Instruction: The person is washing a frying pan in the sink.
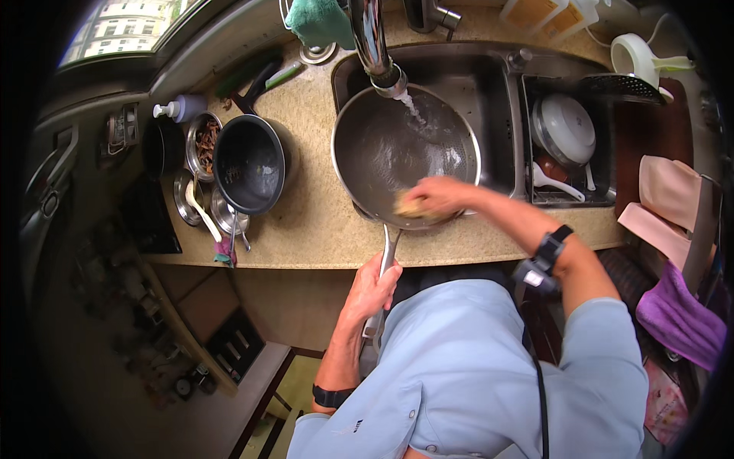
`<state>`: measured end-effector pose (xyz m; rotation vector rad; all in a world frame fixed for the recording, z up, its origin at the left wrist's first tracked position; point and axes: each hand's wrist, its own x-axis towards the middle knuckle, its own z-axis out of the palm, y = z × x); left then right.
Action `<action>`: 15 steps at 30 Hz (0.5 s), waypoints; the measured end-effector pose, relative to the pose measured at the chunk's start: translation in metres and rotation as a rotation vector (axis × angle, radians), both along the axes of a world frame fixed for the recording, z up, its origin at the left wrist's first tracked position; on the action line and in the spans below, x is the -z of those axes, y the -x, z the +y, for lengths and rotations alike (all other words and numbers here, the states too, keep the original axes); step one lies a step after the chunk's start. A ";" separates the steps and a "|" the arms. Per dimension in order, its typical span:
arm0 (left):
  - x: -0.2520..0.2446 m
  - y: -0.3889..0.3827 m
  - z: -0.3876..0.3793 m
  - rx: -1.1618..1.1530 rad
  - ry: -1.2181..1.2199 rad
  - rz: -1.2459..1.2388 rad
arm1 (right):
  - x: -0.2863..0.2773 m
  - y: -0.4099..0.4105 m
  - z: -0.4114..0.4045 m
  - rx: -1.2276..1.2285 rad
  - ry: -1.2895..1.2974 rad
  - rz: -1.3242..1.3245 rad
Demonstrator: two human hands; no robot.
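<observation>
A large metal wok (378,137) lies over the left basin of the stainless steel sink (498,132). Water runs from the chrome faucet (390,80) into the wok, where some liquid glints. My left hand (373,287) grips the wok's long metal handle (391,244) in front of the counter edge. My right hand (438,198) is on the near side of the wok's inside and holds a yellowish scrubbing pad (410,205), blurred by motion. Its exact material cannot be told.
Left of the sink stand a dark inner pot (252,166), a bowl of brown dried pieces (206,143), a pale spoon (200,212) and a pump bottle (182,109). The right basin holds a rack (599,198) with stacked bowls (565,129). A perforated black utensil (622,87) overhangs it.
</observation>
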<state>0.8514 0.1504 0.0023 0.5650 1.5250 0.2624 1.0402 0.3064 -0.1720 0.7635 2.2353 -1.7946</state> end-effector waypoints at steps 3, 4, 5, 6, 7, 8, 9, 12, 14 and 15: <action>0.001 -0.003 0.004 -0.005 -0.014 -0.013 | -0.002 -0.002 0.003 -0.020 -0.003 -0.213; 0.002 -0.003 0.004 -0.014 0.010 -0.028 | -0.001 0.017 0.000 -0.020 -0.005 -0.211; 0.002 -0.004 0.006 -0.016 0.035 -0.043 | 0.000 0.049 -0.008 0.208 0.025 0.068; 0.001 -0.006 0.007 -0.019 0.037 -0.039 | 0.001 0.068 -0.015 0.424 0.057 0.349; 0.000 -0.009 0.010 -0.020 0.025 -0.030 | 0.005 0.060 -0.012 0.422 0.060 0.352; -0.004 -0.007 0.006 -0.016 0.022 -0.020 | 0.009 0.046 -0.014 0.274 0.015 0.314; -0.002 -0.005 0.005 -0.008 0.022 -0.021 | 0.017 0.030 -0.010 0.130 -0.041 0.273; 0.002 -0.008 0.002 -0.031 -0.001 -0.024 | 0.031 -0.019 0.002 0.036 -0.084 -0.004; 0.007 -0.008 0.000 -0.037 0.019 -0.072 | 0.026 0.018 -0.005 0.133 -0.056 0.136; 0.011 -0.007 -0.002 -0.043 0.018 -0.087 | 0.016 0.047 -0.005 0.225 -0.024 0.274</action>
